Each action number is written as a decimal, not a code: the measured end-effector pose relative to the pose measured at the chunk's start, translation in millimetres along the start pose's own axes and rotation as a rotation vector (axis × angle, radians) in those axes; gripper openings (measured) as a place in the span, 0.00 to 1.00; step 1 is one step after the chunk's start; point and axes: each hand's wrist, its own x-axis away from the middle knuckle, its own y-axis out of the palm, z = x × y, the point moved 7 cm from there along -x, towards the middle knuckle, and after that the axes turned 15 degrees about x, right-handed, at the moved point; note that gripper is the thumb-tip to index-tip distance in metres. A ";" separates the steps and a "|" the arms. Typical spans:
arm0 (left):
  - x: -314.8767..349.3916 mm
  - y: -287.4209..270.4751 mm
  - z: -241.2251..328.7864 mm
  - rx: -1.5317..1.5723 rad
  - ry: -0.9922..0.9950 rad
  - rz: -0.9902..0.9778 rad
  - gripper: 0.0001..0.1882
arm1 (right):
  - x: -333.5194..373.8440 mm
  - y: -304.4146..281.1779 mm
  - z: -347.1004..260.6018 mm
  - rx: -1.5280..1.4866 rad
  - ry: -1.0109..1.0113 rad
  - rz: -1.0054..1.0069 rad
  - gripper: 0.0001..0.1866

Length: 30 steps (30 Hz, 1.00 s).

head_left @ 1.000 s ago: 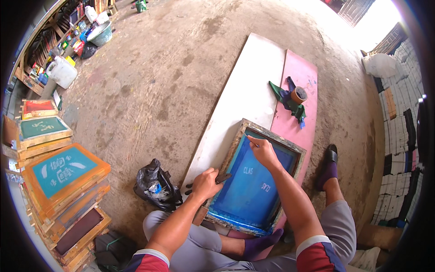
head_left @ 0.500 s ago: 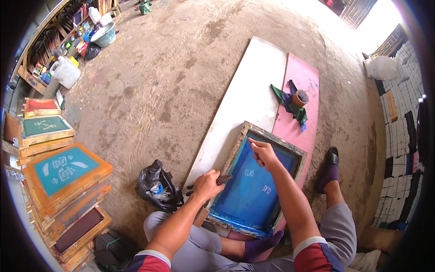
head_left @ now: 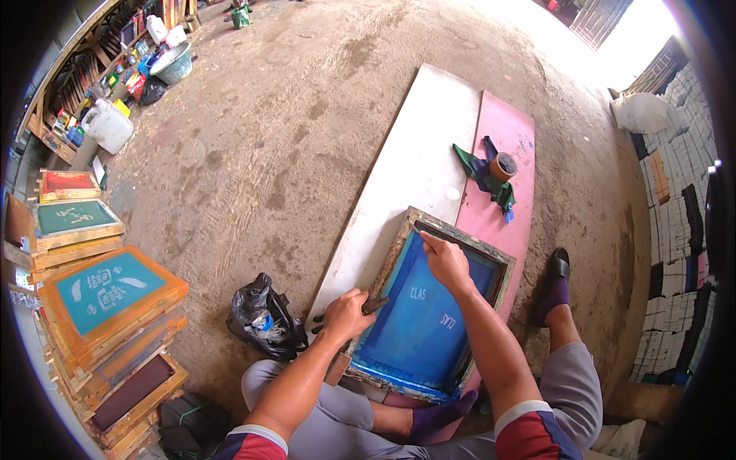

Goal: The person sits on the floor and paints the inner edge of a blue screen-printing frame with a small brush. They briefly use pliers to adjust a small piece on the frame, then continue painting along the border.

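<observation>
A screen-printing frame [head_left: 437,337] with blue mesh, pale lettering and a worn wooden rim lies tilted across my lap and the boards. At the left rim, my left hand [head_left: 346,316] is closed around a dark tool [head_left: 375,305]; its blunt end sticks out over the rim, and dark ends show on the other side of the fist. I cannot tell its exact kind. My right hand [head_left: 446,261] reaches over the mesh to the far left inner corner, fingers curled and thumb and forefinger at the rim. Anything pinched there is too small to make out.
White [head_left: 414,130] and pink boards [head_left: 510,123] lie on the floor, with a brown tape roll [head_left: 503,166] on a green and navy cloth [head_left: 488,180]. A black plastic bag [head_left: 264,314] sits left. Stacked screen frames [head_left: 115,291] stand far left; piled white bundles [head_left: 675,230] line the right.
My right hand has shifted slightly down along the inner corner of the frame. The left hand keeps its grip on the dark tool. The whole view has moved a little.
</observation>
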 end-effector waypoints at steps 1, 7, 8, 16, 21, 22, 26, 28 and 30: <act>-0.4 0.1 0.4 -0.001 -0.003 -0.004 0.27 | -1.0 0.7 0.3 0.007 -0.005 0.010 0.19; 1.4 -1.2 2.2 0.010 -0.001 0.001 0.27 | -2.5 -2.0 -4.9 0.054 -0.015 0.015 0.19; 1.6 -1.5 2.8 0.008 -0.006 -0.001 0.27 | -2.2 -2.3 -7.5 0.094 -0.013 0.005 0.19; 2.1 3.5 -2.5 -0.002 0.035 0.016 0.28 | -6.0 12.3 -1.0 0.060 -0.046 -0.045 0.22; 0.7 2.3 3.4 -0.007 0.069 0.037 0.17 | -8.6 25.3 14.1 -0.146 0.020 -0.076 0.23; 1.5 1.3 2.3 -0.015 0.061 0.033 0.17 | -11.8 29.9 15.9 -0.322 0.127 -0.228 0.23; -4.3 0.9 3.1 -0.025 0.026 0.012 0.30 | -27.2 31.6 26.9 -0.120 -0.198 0.132 0.21; -4.5 2.8 4.5 -0.008 0.012 -0.011 0.30 | -25.1 39.7 28.4 0.050 -0.390 0.340 0.21; -1.6 3.0 1.5 -0.016 -0.003 -0.009 0.30 | -35.2 48.7 36.2 -0.134 -0.317 0.183 0.21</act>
